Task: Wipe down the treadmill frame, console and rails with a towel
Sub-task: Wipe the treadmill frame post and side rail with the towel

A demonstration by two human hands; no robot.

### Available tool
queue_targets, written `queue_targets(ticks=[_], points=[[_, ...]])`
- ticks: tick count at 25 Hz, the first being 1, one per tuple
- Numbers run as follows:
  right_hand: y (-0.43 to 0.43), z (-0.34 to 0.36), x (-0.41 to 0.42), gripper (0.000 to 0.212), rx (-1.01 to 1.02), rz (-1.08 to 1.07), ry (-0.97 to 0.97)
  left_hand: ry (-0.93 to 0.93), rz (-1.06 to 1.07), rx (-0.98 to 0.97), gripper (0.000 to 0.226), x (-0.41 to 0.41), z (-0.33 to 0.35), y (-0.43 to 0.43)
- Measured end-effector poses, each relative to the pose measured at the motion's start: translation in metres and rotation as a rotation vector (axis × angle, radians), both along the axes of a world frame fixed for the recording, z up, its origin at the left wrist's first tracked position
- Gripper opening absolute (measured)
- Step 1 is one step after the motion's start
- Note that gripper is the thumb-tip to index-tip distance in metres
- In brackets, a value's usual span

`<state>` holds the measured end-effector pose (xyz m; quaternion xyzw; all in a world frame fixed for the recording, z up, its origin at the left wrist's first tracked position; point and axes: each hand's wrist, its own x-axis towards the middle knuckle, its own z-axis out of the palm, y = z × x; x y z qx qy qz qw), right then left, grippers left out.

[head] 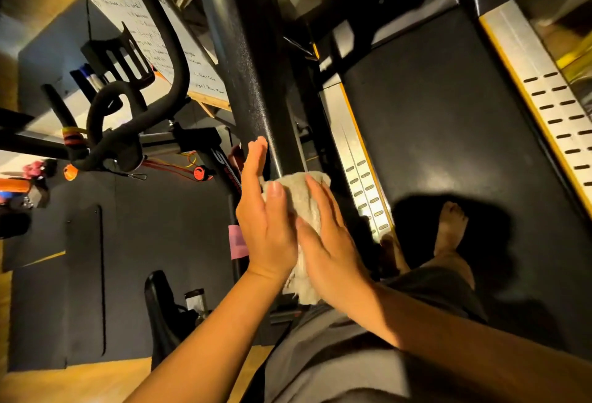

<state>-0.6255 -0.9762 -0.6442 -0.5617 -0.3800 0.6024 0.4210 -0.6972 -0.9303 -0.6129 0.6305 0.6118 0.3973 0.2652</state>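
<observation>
Now pressing the towel (304, 197) between flat left hand (266, 220) and right hand (330, 242), fingers straight; upright post (256, 82) rising toward eleven o'clock, left hand lying nearer.

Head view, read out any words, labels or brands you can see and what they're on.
Whiteboard: handwritten lines, too small and blurred to read.
Exercise bike frame: pale lettering, perhaps "S", not readable.
Pink label: blurred, unreadable.
Nothing legible elsewhere.
</observation>
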Motion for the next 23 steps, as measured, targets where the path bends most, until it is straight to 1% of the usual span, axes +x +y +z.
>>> queue_targets(ticks=[1,2,3,5,7,8,9,11,12,14,15,17,18,19,20,21,22,23], points=[[0.022,0.003,-0.001,0.064,0.104,0.034,-0.041,-0.045,0.022,-0.015,0.060,-0.001,-0.001,0.001],[0.047,0.003,0.000,0.063,0.154,0.066,-0.021,-0.068,0.047,-0.036,0.058,-0.002,-0.001,0.002],[0.073,0.002,0.004,0.064,0.144,0.078,0.057,-0.058,0.063,-0.045,0.055,-0.002,-0.002,0.003],[0.104,-0.008,0.010,0.062,0.026,0.008,0.233,-0.037,0.053,-0.042,0.059,-0.001,-0.003,0.001],[0.099,-0.019,0.010,0.055,-0.139,-0.090,0.435,-0.050,0.039,-0.015,0.061,-0.002,-0.005,0.000],[0.083,-0.023,0.009,0.056,-0.213,-0.087,0.513,-0.054,0.036,0.003,0.060,-0.003,-0.005,0.000],[0.064,-0.024,0.007,0.064,-0.282,-0.058,0.553,-0.065,0.037,-0.002,0.059,-0.003,-0.004,0.000],[0.023,-0.018,0.007,0.086,-0.355,0.045,0.490,-0.098,0.065,-0.064,0.059,-0.003,-0.005,0.000],[0.008,-0.013,0.009,0.089,-0.360,0.051,0.408,-0.102,0.082,-0.079,0.061,-0.003,-0.006,0.000],[-0.006,0.003,0.007,0.088,-0.257,0.042,0.215,-0.196,0.091,-0.030,0.060,-0.005,-0.006,0.000],[-0.005,0.012,0.004,0.088,-0.176,0.047,0.147,-0.256,0.101,-0.010,0.052,-0.005,-0.005,0.000],[0.016,0.016,0.001,0.078,-0.034,0.060,-0.023,-0.272,0.151,-0.005,0.027,-0.005,-0.004,0.000],[0.033,0.015,-0.001,0.080,0.018,0.069,-0.097,-0.301,0.171,-0.008,0.028,-0.006,-0.005,0.000],[0.051,0.014,-0.002,0.085,0.054,0.083,-0.139,-0.332,0.172,-0.021,0.034,-0.006,-0.006,-0.002],[0.067,0.011,-0.003,0.090,0.078,0.081,-0.159,-0.336,0.174,-0.006,0.050,-0.005,-0.010,-0.003],[0.084,0.009,-0.003,0.094,0.098,0.061,-0.165,-0.297,0.173,0.007,0.070,-0.003,-0.011,-0.003],[0.099,0.009,-0.005,0.096,0.110,0.036,-0.180,-0.270,0.176,-0.002,0.083,-0.004,-0.013,-0.004],[0.112,0.010,-0.007,0.095,0.115,0.014,-0.208,-0.259,0.186,-0.017,0.086,-0.003,-0.011,-0.004]])
